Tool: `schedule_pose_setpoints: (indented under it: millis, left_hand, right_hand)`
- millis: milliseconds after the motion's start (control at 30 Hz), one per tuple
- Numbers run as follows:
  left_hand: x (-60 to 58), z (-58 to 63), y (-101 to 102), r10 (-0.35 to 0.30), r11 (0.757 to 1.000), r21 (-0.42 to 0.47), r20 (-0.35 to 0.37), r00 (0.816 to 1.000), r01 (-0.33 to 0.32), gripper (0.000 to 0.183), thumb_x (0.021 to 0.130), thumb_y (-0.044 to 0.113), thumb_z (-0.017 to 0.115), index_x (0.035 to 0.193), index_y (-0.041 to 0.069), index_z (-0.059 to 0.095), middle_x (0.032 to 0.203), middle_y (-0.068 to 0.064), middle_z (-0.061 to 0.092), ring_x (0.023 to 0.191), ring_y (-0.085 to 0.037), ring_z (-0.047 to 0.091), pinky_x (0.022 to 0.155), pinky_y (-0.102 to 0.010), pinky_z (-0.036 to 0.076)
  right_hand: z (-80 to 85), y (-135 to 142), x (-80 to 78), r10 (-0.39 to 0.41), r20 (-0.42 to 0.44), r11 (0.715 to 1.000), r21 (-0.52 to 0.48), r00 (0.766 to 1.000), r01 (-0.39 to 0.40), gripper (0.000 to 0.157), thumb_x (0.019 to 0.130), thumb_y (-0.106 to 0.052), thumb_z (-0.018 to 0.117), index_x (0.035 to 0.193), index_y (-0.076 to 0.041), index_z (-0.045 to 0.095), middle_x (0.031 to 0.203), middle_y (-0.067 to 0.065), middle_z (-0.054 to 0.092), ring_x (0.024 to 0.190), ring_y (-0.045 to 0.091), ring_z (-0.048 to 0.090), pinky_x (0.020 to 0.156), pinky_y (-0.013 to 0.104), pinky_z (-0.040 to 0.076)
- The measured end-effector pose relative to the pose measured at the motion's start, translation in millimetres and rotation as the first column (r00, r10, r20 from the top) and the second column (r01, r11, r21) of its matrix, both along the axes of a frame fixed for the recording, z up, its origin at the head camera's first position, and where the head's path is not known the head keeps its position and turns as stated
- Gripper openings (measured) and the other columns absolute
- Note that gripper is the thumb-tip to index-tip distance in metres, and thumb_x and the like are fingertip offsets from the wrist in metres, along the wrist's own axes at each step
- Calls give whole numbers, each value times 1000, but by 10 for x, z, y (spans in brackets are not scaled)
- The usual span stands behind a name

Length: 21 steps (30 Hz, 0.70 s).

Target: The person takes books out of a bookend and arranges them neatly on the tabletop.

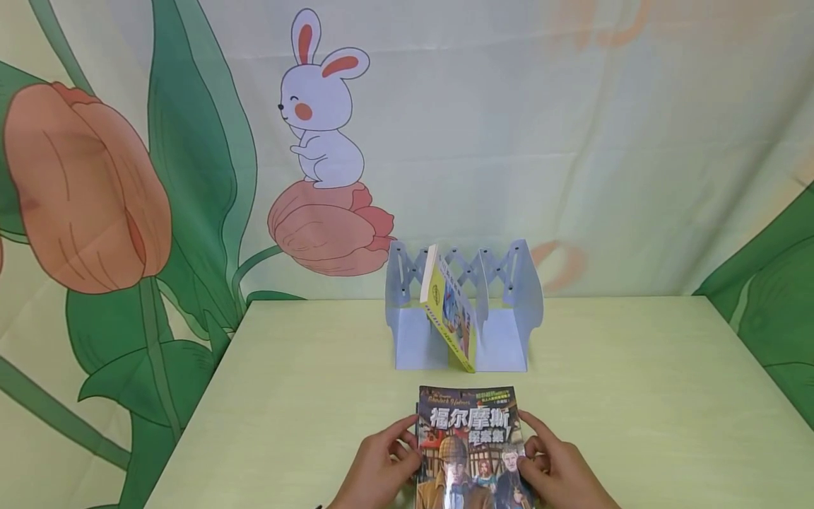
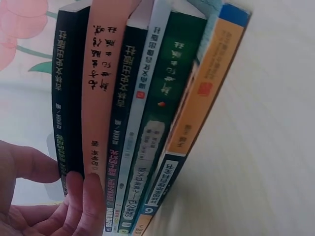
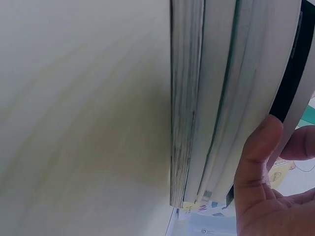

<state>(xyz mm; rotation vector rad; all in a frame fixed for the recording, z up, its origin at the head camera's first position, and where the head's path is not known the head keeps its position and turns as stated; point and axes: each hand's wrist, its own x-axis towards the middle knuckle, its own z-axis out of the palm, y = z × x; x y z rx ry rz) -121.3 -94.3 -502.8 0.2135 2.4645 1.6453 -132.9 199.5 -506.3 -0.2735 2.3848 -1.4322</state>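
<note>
A stack of several books lies near the front of the table, topped by a dark paperback [image 1: 467, 445] with a detective in a checked cap on its cover. My left hand [image 1: 384, 463] grips the spine side of the dark paperback; fingertips also touch the pink spine [image 2: 101, 98] just under it in the left wrist view. On the opposite side, my right hand [image 1: 559, 466] holds the page edges, thumb and fingers bent around the upper part of the stack. Lower spines include a green one [image 2: 170, 88] and an orange one [image 2: 209, 78].
Behind the stack stands a pale blue expandable bookend rack [image 1: 502, 339] with upright dividers. One yellow book [image 1: 448, 311] leans in it at a slant. A printed cloth backdrop [image 1: 445, 141] hangs behind the light green table [image 1: 286, 396].
</note>
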Motion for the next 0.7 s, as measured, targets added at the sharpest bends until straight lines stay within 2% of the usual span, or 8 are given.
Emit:
schedule_pose_setpoints:
  millis: [167,433,700]
  left_hand:
    - [-2,-3,-1,-3,999,-36,-5,1000,3,55,84,8,61,138,-2,53,94,-5,65,70,1,57,56,-19,44]
    - [-2,-44,-18,-27,998,-50,-3,1000,26,53,86,9,60,136,-5,52,94,-4,64,68,3,53,56,-18,43]
    - [-5,-53,-12,-37,997,-69,56,998,41,53,89,12,58,140,-1,49,96,-3,62,68,0,54,58,-19,43]
  right_hand:
    - [-29,-2,-13,0,12,1000,7,1000,0,62,94,-13,57,150,-1,32,85,2,55,59,3,48,58,23,43]
    - [-97,31,-22,66,-10,998,-14,998,-66,64,96,-14,57,151,1,28,81,3,56,57,2,47,58,23,42]
    - [-117,68,-38,124,-48,992,-2,991,-124,64,99,-19,55,152,2,25,80,1,59,59,2,50,58,24,44]
